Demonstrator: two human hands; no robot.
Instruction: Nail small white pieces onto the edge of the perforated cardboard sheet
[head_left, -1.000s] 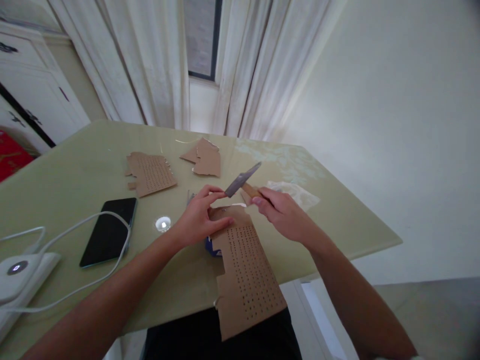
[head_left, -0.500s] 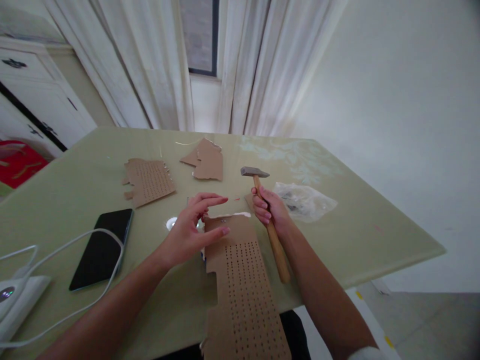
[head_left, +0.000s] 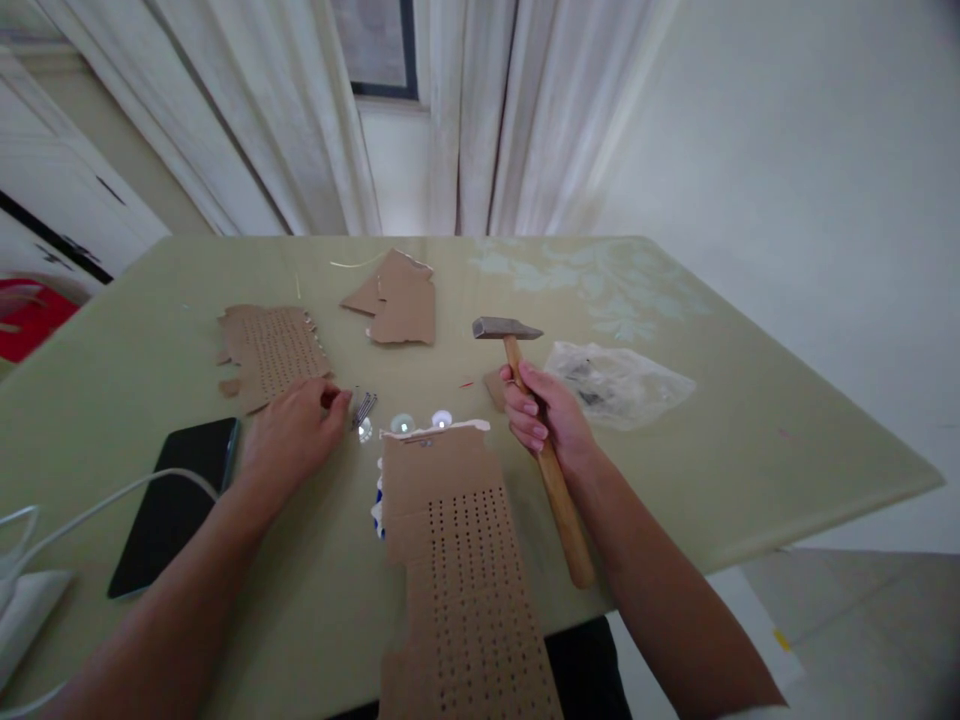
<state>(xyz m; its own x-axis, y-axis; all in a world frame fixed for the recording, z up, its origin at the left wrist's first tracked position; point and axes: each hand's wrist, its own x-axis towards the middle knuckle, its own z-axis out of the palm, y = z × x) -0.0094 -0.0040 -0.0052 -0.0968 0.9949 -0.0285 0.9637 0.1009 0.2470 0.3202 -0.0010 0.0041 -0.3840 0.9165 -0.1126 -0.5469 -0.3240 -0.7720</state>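
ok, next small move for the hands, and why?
Probably have the left hand pinch one of the nails: they lie just beside its fingertips, and the right hand is occupied gripping the hammer.

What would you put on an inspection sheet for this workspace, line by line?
Surface: green tabletop, with a pale leaf pattern toward the far right.
Work items: hammer; perforated cardboard strip overhanging the near edge; thin metal rods, apparently nails.
Clutter: phone, crumpled plastic bag, perforated cardboard piece, plain cardboard scraps.
Left hand: beside the thin metal rods; whether it holds any is unclear.
Right hand: gripping the hammer's handle.
Cables: white cable across the phone.
Surroundings: curtains, window, white wall.
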